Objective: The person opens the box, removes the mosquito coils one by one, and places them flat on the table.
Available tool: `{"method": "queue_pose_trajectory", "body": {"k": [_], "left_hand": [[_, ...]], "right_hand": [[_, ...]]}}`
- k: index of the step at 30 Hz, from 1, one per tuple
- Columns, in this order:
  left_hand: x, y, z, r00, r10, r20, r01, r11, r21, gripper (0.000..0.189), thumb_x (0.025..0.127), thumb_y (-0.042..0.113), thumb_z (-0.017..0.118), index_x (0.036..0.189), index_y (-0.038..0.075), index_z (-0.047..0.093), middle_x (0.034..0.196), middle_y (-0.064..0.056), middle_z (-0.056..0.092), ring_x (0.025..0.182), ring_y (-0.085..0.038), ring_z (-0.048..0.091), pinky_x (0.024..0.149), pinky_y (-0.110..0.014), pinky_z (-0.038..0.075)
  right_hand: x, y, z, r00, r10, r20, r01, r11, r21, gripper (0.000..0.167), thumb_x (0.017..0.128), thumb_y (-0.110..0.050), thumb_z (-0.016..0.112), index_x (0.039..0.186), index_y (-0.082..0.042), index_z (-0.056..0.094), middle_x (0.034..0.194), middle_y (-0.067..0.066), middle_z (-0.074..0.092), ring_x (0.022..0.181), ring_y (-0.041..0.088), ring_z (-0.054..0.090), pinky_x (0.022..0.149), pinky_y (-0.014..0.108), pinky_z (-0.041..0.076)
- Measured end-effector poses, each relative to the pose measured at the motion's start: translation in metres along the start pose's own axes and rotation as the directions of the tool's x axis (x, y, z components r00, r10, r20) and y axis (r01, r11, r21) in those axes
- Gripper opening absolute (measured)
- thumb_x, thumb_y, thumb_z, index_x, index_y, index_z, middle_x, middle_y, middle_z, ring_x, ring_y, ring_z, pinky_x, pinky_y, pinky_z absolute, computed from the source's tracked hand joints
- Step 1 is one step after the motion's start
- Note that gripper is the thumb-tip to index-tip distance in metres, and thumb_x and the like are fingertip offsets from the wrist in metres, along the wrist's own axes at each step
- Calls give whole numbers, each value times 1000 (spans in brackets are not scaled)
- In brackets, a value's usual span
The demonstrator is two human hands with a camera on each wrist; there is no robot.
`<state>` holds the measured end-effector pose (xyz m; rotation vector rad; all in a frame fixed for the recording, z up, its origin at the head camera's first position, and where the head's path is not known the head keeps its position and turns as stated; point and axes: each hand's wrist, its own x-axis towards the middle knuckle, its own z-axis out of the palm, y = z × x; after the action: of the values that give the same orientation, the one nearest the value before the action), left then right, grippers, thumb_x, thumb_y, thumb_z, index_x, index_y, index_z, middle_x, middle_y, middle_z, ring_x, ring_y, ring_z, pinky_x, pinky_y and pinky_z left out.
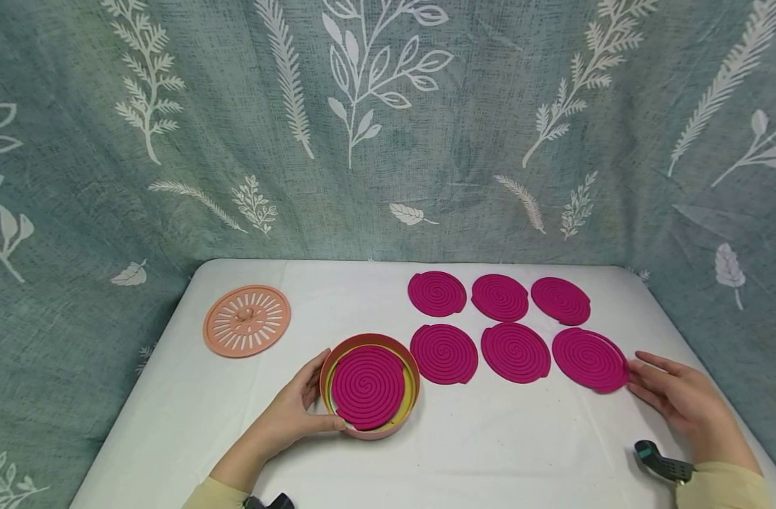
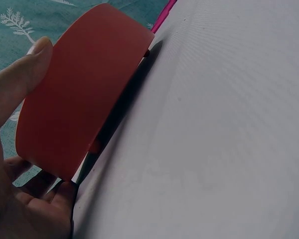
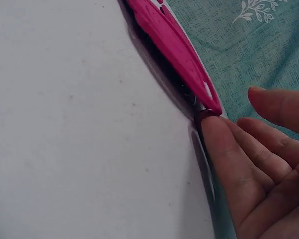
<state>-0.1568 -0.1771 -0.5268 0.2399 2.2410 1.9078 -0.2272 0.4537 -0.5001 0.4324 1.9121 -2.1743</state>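
Observation:
My left hand (image 1: 298,403) grips the left side of a round terracotta-coloured mosquito coil holder (image 2: 84,84), thumb at the near rim and fingers around the far side. Inside it, a magenta mosquito coil (image 1: 367,387) lies over a yellow inner surface. At the right, my right hand (image 1: 677,396) touches the outer edge of another mosquito coil (image 1: 590,359), the nearest one in the right-hand column. The right wrist view shows fingertips (image 3: 212,127) under that coil's raised edge (image 3: 189,69), while the thumb stays apart from it.
Several more magenta coils (image 1: 448,353) lie flat in two rows right of the holder. A slotted peach-coloured lid (image 1: 224,339) rests at the back left. The white table (image 1: 489,452) ends at a leaf-patterned teal cloth (image 1: 388,205).

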Motion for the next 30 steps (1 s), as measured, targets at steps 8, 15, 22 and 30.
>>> {"method": "queue_pose_trajectory", "body": {"k": [8, 15, 22, 30], "left_hand": [[0, 0, -1, 1000, -14, 3, 14, 1000, -2, 119, 62, 20, 96, 157, 21, 25, 152, 6, 37, 141, -10, 33, 113, -20, 30], [0, 0, -1, 1000, -4, 7, 4, 1000, -2, 118, 63, 19, 96, 157, 20, 25, 154, 3, 35, 142, -14, 33, 114, -22, 29], [0, 0, -2, 1000, -12, 8, 12, 1000, 0, 117, 63, 19, 96, 157, 20, 26, 155, 3, 34, 142, -14, 31, 114, -23, 28], [0, 2, -1, 1000, -15, 7, 15, 1000, 5, 119, 63, 19, 95, 158, 22, 24, 155, 3, 35, 143, -13, 31, 114, -22, 28]], "right_hand": [[-4, -3, -4, 997, -27, 70, 24, 999, 40, 17, 98, -9, 63, 99, -26, 68, 99, 1, 74, 92, 17, 71, 80, 37, 61], [-3, -3, -9, 999, 2, 41, -3, 1000, 29, 15, 96, -14, 67, 107, -22, 64, 99, 0, 74, 93, 17, 71, 80, 36, 61], [-3, -5, -9, 997, -25, 69, 19, 997, 81, 17, 97, -9, 63, 100, -24, 70, 99, 3, 74, 93, 19, 71, 80, 38, 61], [-5, -9, -3, 996, -75, 51, 73, 997, 40, 71, 97, -5, 63, 156, -16, 24, 101, -6, 73, 93, 13, 71, 78, 33, 62]]}}
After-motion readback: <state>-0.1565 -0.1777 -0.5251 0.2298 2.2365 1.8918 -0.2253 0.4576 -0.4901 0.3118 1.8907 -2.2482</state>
